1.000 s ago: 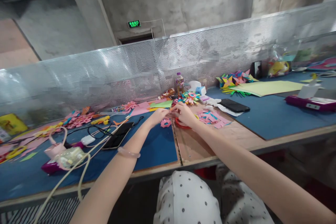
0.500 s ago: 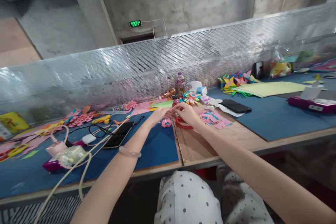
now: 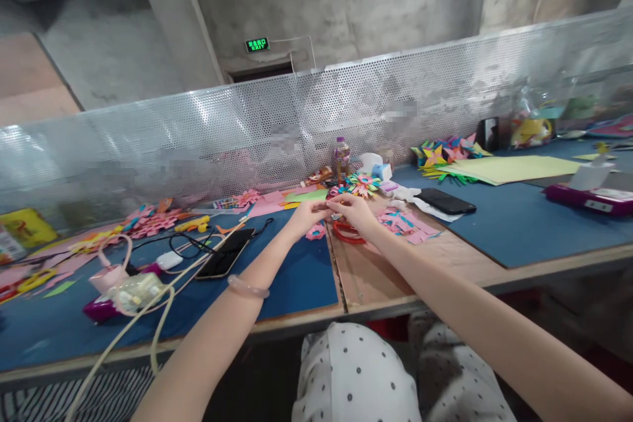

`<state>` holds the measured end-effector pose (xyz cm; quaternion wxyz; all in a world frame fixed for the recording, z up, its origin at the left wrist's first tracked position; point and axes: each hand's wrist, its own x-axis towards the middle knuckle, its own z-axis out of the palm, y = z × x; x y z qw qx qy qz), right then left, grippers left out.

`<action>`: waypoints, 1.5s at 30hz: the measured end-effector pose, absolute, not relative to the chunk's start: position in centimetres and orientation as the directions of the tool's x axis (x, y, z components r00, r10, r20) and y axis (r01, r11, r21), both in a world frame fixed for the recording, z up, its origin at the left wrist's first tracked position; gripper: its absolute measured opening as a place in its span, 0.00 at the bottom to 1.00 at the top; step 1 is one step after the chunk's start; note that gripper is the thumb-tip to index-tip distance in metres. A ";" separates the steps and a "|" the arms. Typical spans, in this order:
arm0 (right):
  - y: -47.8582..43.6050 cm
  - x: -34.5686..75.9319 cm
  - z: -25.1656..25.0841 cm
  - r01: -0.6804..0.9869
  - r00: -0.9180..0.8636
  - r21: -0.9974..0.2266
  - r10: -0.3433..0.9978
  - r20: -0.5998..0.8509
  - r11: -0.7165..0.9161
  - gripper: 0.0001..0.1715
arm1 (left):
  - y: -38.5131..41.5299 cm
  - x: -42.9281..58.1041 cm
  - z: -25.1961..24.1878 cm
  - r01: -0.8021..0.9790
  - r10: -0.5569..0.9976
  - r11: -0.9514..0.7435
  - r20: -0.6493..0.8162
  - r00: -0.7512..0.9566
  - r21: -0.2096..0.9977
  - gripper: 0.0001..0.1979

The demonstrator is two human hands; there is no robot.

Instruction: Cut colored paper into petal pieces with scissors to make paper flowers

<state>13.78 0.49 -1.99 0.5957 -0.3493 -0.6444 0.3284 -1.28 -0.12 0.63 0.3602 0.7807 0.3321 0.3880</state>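
Observation:
My left hand (image 3: pixel 305 216) and my right hand (image 3: pixel 352 211) meet above the table, fingertips pinched together. Whatever they hold between them is too small or hidden to make out. Just below my right hand lie red-handled scissors (image 3: pixel 347 233). A pink paper flower (image 3: pixel 315 231) rests under my left hand on the blue mat. To the right of my right hand is a pile of pink and blue paper strips (image 3: pixel 408 224). Behind the hands sits a multicoloured paper flower (image 3: pixel 363 184).
A bottle (image 3: pixel 341 158) stands by the perforated metal screen (image 3: pixel 222 138). Black phones lie left (image 3: pixel 226 254) and right (image 3: pixel 448 200). Cables and a purple power strip (image 3: pixel 99 310) are at left; pale yellow paper (image 3: pixel 514 169) and another purple power strip (image 3: pixel 588 199) at right.
My hands stay together in nearly the same place; the fingers have shifted slightly, and the right fingers lie lower and flatter. The view has moved a little. Things on the table stay put.

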 end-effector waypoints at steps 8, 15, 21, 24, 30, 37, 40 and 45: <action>0.5 13.5 -2.1 0.268 0.023 -0.689 0.710 0.703 0.673 0.15 | 0.7 -1.6 0.3 0.255 0.796 -0.569 0.445 0.411 0.782 0.18; 0.2 13.5 -1.9 0.360 0.010 -0.575 0.613 0.790 0.735 0.08 | 0.3 -1.5 0.7 0.316 0.797 -0.581 0.448 0.404 0.750 0.14; 0.3 13.5 -2.0 0.351 -0.015 -0.571 0.614 0.789 0.742 0.07 | -0.1 -1.3 1.2 0.425 0.798 -0.599 0.462 0.386 0.679 0.13; 0.2 13.6 -2.0 0.346 -0.036 -0.574 0.622 0.782 0.742 0.06 | -0.1 -1.4 1.1 0.437 0.786 -0.616 0.472 0.400 0.655 0.13; -0.1 13.7 -1.7 0.345 -0.072 -0.594 0.651 0.756 0.727 0.05 | 0.4 -1.8 0.9 0.447 0.767 -0.637 0.461 0.446 0.628 0.16; 0.2 13.8 -1.8 0.321 -0.103 -0.630 0.688 0.718 0.707 0.08 | 0.5 -2.0 1.0 0.447 0.756 -0.647 0.443 0.482 0.617 0.15; 0.6 13.8 -2.1 0.324 -0.118 -0.624 0.685 0.719 0.711 0.08 | 0.6 -2.2 1.0 0.456 0.762 -0.639 0.430 0.485 0.619 0.13; 0.9 13.8 -2.3 0.330 -0.126 -0.610 0.674 0.728 0.720 0.07 | 0.7 -2.4 1.1 0.487 0.777 -0.623 0.411 0.477 0.612 0.13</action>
